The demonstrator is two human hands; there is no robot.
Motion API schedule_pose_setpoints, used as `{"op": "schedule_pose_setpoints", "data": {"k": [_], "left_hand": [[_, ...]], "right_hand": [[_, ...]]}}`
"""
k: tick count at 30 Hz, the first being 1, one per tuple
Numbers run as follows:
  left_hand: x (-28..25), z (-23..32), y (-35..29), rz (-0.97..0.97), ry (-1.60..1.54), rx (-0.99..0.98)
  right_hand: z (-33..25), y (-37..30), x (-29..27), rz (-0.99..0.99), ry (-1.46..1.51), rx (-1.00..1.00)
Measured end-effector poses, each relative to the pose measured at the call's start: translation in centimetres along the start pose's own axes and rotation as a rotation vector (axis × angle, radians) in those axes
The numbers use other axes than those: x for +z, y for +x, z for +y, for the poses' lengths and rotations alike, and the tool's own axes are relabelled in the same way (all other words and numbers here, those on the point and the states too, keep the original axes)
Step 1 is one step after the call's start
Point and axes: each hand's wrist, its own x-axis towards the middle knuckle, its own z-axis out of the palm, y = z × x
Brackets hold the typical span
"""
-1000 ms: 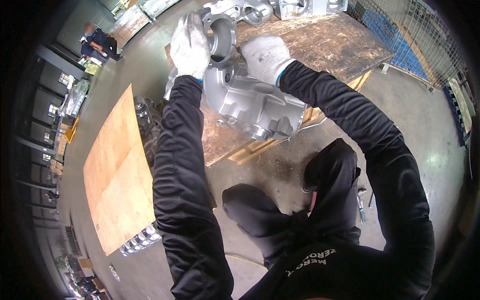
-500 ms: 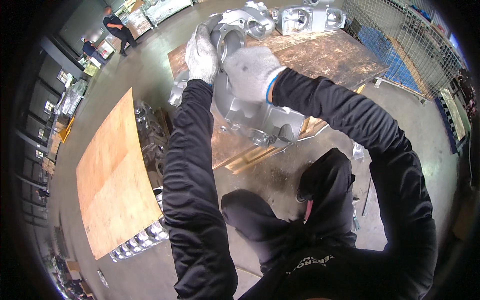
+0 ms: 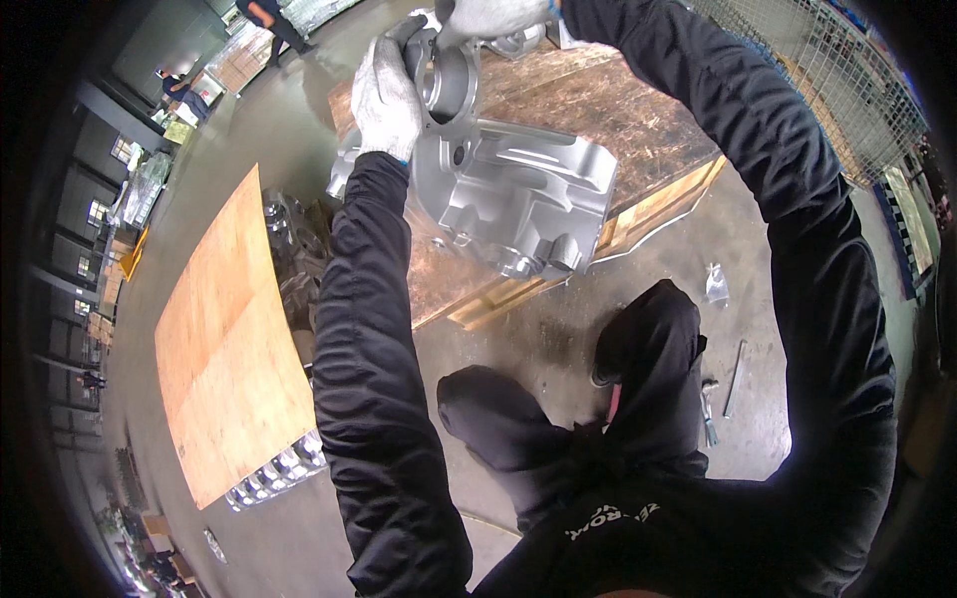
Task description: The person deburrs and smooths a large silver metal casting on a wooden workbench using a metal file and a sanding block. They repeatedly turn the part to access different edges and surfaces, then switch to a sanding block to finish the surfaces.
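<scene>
A large silver metal casting point(image 3: 528, 189) with a round bored opening lies on the wooden crate top in front of me. My left hand point(image 3: 387, 110), in a pale grey glove, is wrapped round the left side of its ring. At the ring's far side is my right hand point(image 3: 493, 18), gloved too, with fingers curled in against the metal. The picture's upper edge partly cuts this hand off. Whatever its fingers hold, if anything, is hidden. Another silver casting point(image 3: 518, 42) sits behind, partly covered by my right hand and arm.
A brown wooden crate point(image 3: 638, 110) carries the castings. Plywood point(image 3: 239, 344) lies over more metal parts at left. A wire mesh cage point(image 3: 847, 90) stands at far right. A brush point(image 3: 709, 414) and a thin rod point(image 3: 735, 379) lie on the floor. Two people stand in the far left background.
My right hand has moved up and away from the ring's near side to its far side, uncovering the casting's body. My left hand keeps its hold on the ring.
</scene>
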Motion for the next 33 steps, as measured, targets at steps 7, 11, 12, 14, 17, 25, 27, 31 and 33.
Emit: {"op": "schedule_pose_setpoints", "data": {"k": [7, 11, 12, 14, 17, 25, 27, 31, 33], "left_hand": [[-1.7, 0.4, -0.6, -0.09, 0.017, 0.052], [-1.1, -1.7, -0.1, -0.12, -0.214, -0.084], [-0.6, -1.7, 0.2, -0.109, -0.356, -0.088], [-1.0, -2.7, -0.2, -0.012, -0.377, -0.269], [-1.5, -4.4, -0.2, -0.065, -0.084, -0.112], [-0.8, -4.7, -0.7, 0.112, 0.149, -0.031], [-0.7, -3.7, -0.4, 0.088, 0.12, -0.011], [-1.1, -0.7, -0.2, 0.048, 0.058, -0.084], [0.3, 1.3, 0.0, 0.004, 0.012, -0.093]], "right_hand": [[2.2, -3.3, 2.6, -0.028, 0.492, 0.418], [4.2, -5.7, 7.8, 0.249, 0.251, 0.429], [4.7, -6.5, 10.3, 0.411, 0.404, 0.372], [3.6, -6.7, 12.0, 0.393, 0.703, 0.418], [3.3, -7.7, 14.5, 0.284, 0.863, 0.438], [0.4, -9.3, 15.3, 0.017, 0.39, 0.574], [0.3, -9.1, 15.7, -0.039, 0.433, 0.597], [-1.0, -9.0, 14.2, -0.139, 0.444, 0.492], [0.8, -10.6, 15.3, 0.011, 0.368, 0.45]]}}
